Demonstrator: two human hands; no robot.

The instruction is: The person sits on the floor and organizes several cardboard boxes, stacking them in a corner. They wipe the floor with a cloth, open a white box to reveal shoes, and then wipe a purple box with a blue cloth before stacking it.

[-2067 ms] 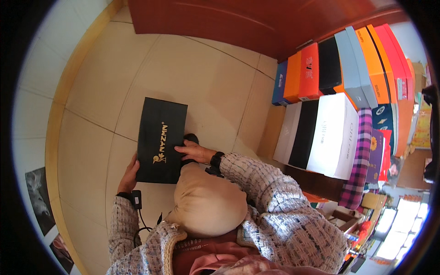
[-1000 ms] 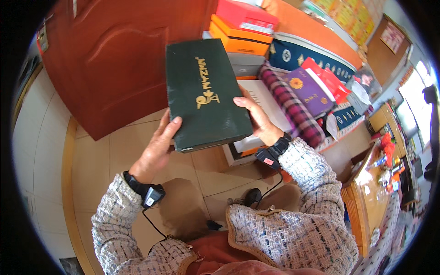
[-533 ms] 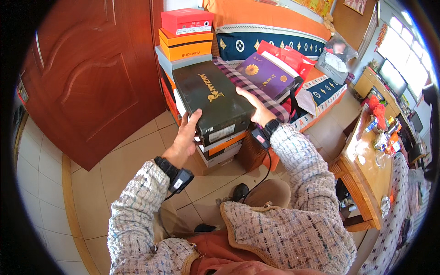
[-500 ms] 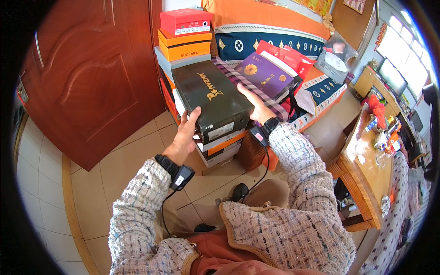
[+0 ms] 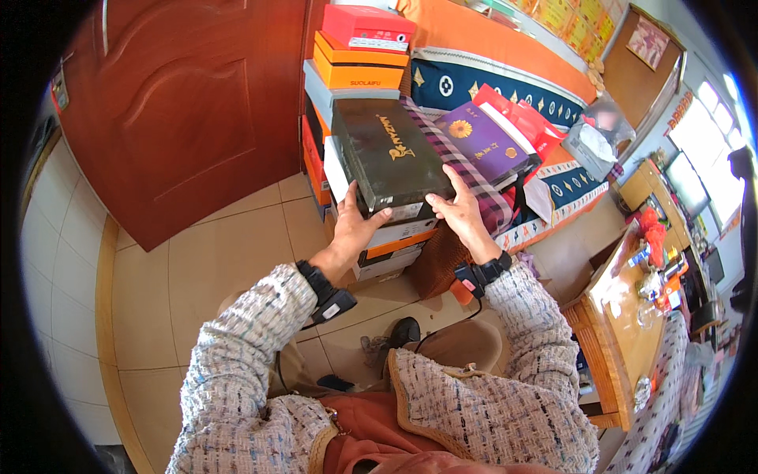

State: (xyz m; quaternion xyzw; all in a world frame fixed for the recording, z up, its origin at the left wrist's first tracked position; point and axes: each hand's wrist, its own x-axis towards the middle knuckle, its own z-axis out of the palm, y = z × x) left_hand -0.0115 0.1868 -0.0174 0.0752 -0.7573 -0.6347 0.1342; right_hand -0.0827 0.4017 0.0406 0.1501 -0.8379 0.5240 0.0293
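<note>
A dark green-black shoebox (image 5: 391, 150) with gold lettering and a gold emblem lies lid up on top of a stack of shoeboxes. My left hand (image 5: 353, 235) grips its near left corner, the thumb on the near edge and the fingers along the side. At the near right corner my right hand (image 5: 462, 209) presses against it, thumb on the near end and index finger along the right side. Below it, a white box (image 5: 338, 175) sticks out on the left, and an orange-and-white box (image 5: 401, 243) shows at the near end.
Behind stand an orange shoebox (image 5: 359, 65) and a red shoebox (image 5: 369, 25). A purple gift box (image 5: 482, 138) rests on the patterned sofa (image 5: 505, 87) with red bags. On the left is a brown door (image 5: 189, 110); a wooden table (image 5: 608, 332) stands at right.
The view has shifted, so the scene sits further right. Both hands have slid to the near corners of the dark shoebox, the right one back from farther along its side.
</note>
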